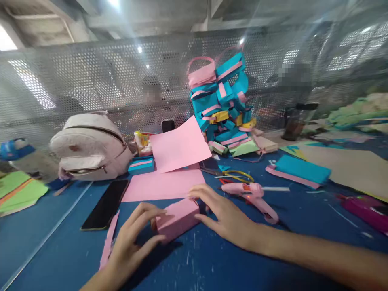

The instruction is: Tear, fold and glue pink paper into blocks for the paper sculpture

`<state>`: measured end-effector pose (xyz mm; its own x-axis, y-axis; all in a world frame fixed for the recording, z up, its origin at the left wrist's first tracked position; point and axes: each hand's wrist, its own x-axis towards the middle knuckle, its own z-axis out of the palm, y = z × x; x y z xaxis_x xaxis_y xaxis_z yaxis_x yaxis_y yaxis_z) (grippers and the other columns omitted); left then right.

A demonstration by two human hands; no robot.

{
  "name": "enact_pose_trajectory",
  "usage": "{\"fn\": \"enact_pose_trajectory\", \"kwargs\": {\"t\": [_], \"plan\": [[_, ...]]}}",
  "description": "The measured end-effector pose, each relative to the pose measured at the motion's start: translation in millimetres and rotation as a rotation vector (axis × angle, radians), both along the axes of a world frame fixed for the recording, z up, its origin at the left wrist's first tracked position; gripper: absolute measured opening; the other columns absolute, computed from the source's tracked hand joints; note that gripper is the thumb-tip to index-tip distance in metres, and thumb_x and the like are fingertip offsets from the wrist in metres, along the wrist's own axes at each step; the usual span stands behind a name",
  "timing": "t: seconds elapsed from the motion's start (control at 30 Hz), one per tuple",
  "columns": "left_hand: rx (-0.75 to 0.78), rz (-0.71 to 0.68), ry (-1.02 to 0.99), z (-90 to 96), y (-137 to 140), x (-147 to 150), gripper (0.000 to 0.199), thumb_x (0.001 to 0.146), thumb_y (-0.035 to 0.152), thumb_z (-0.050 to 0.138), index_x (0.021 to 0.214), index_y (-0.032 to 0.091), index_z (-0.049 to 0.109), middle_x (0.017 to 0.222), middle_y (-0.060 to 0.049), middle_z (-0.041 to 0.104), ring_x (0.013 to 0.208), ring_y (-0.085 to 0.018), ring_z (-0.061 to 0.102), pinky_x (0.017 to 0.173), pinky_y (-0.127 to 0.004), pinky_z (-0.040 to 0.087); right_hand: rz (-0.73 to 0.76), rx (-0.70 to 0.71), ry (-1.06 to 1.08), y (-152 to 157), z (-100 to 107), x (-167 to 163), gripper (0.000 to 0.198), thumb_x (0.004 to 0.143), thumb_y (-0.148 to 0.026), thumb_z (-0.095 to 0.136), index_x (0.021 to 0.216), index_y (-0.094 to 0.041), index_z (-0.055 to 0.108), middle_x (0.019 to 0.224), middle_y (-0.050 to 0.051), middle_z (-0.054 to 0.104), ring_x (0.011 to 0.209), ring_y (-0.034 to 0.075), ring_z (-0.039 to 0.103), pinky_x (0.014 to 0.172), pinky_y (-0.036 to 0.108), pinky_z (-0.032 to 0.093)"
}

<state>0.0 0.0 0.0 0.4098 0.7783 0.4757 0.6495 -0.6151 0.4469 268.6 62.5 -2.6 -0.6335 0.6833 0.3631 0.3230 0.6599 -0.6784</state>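
Note:
Between my two hands is a small pink paper box [178,220], just above or on the blue table. My left hand [138,232] has its fingers and thumb around the box's left end. Around the right end curl the fingers and thumb of my right hand [220,212]. Behind the box lies a flat pink sheet [163,186], with a second, curved pink sheet [182,145] standing up over it. A pink glue gun [250,194] with a glue stick in its back rests right of my right hand. Yellow-handled scissors [238,174] lie behind it.
A black phone [106,205] and a pink paper strip [109,240] lie at left. Further back stand a white backpack [93,147] and a pile of blue and pink paper bags [224,101]. To the right are a blue paper box [303,169] and a magenta pouch [363,210].

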Motion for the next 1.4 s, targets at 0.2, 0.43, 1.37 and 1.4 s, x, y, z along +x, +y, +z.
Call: {"fn": "enact_pose_trajectory", "kwargs": {"t": [0.2,0.43,1.37,1.4], "plan": [[0.035,-0.190,0.017,2.8,-6.4,3.7,0.038,0.093,0.008,0.057,0.125,0.026,0.053,0.106,-0.004,0.058,0.095,-0.014,0.060,0.083,-0.022,0.051,-0.013,-0.095,0.120,1.1,-12.1,-1.6,0.050,0.086,0.004,0.049,0.127,-0.025,0.050,0.130,0.002,0.056,0.123,0.014,0.050,0.108,0.033,0.040],[-0.051,-0.341,0.040,5.5,-14.0,7.5,0.051,0.090,-0.005,0.047,0.129,0.028,0.051,0.107,-0.005,0.054,0.096,-0.014,0.059,0.082,-0.024,0.052,0.011,-0.218,0.190,2.1,-17.1,-3.3,0.053,0.081,0.008,0.045,0.121,-0.025,0.056,0.124,0.001,0.061,0.118,0.014,0.057,0.107,0.033,0.044],[0.042,-0.189,0.185,-10.6,-15.0,17.3,0.033,0.096,0.020,0.055,0.127,0.027,0.047,0.110,-0.003,0.066,0.096,-0.017,0.062,0.083,-0.028,0.051,0.128,-0.527,0.269,-23.3,-4.1,-11.8,0.045,0.098,-0.052,0.042,0.128,-0.020,0.051,0.117,0.011,0.062,0.112,0.027,0.058,0.100,0.048,0.041],[0.077,-0.180,0.200,-9.9,-15.3,17.6,0.030,0.097,0.020,0.054,0.125,0.026,0.049,0.107,-0.003,0.067,0.093,-0.017,0.062,0.080,-0.028,0.051,0.140,-0.572,0.273,-24.7,-1.1,-11.5,0.050,0.097,-0.056,0.041,0.131,-0.019,0.050,0.119,0.011,0.062,0.114,0.028,0.057,0.100,0.048,0.040]]}}
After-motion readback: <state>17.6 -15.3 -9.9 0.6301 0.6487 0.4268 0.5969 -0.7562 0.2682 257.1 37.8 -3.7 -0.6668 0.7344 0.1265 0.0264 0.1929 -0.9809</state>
